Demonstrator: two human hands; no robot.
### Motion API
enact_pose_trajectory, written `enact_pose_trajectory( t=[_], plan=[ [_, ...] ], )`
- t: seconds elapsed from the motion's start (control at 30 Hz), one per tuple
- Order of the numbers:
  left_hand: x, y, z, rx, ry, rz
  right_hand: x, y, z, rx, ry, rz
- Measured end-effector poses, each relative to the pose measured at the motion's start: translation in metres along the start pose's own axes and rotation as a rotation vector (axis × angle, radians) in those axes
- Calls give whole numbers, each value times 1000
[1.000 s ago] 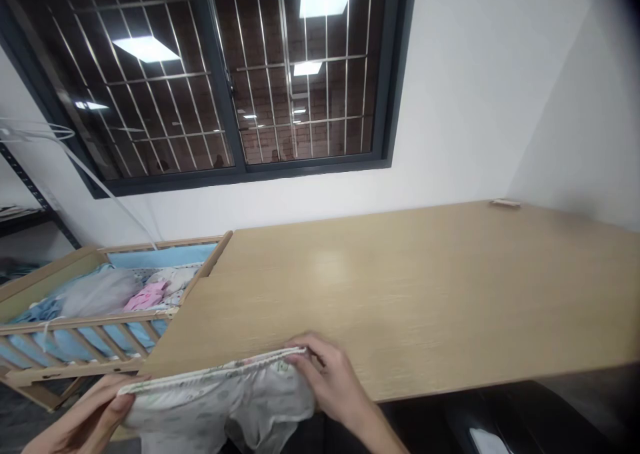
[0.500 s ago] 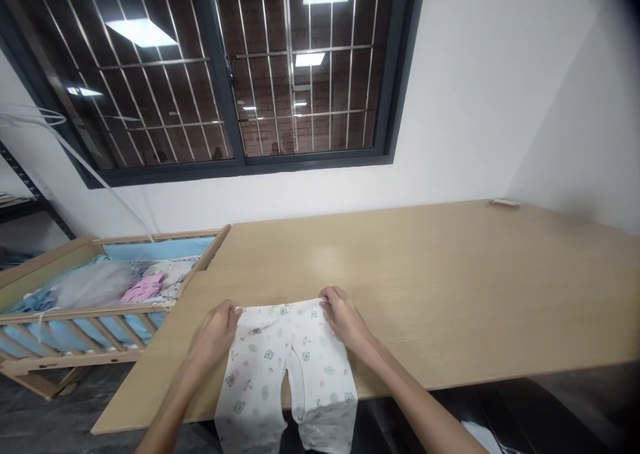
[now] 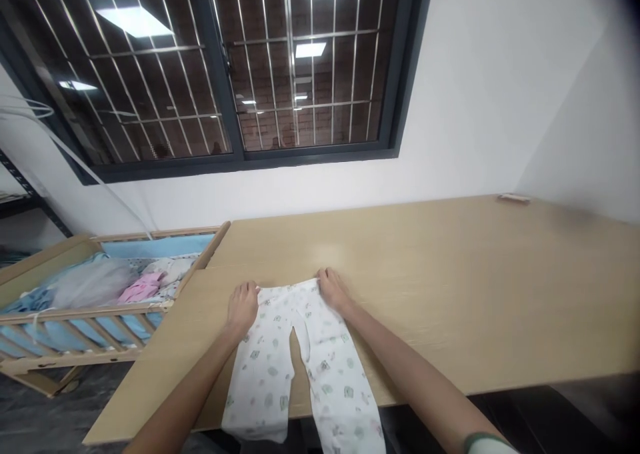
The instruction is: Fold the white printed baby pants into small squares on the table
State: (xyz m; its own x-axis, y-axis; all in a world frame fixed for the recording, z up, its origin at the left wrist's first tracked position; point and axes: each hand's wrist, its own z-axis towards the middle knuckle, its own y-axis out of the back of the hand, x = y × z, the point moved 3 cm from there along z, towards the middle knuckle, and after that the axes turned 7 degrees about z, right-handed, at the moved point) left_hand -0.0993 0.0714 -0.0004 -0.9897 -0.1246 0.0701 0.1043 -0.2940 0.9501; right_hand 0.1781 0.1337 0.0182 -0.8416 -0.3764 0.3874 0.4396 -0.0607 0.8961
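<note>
Hands point(image 3: 243, 307) point(image 3: 334, 291) grip trousers point(image 3: 285, 315); one leg point(image 3: 345, 394) partly out of view

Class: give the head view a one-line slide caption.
Left hand and right hand hold printed baby pants by the waistband over a wooden table.

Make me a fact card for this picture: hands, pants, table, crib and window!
left hand: gripping the left end of the waistband
right hand: gripping its right end
pants: white, printed pattern, legs reaching past the near edge of the table
table: pale, wood-look top
crib: wooden, blue lining, pink cloth inside
window: dark-framed, metal bars
</note>
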Motion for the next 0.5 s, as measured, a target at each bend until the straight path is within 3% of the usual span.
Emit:
enact_pose_trajectory(
  t=[0.27,0.5],
  plan=[
    [0,-20,65,44,102,17,-19,-19,72,-54,-76,66],
    [-4,-19,89,109,136,-9,-43,-26,98,-83,-49,225]
  ],
)
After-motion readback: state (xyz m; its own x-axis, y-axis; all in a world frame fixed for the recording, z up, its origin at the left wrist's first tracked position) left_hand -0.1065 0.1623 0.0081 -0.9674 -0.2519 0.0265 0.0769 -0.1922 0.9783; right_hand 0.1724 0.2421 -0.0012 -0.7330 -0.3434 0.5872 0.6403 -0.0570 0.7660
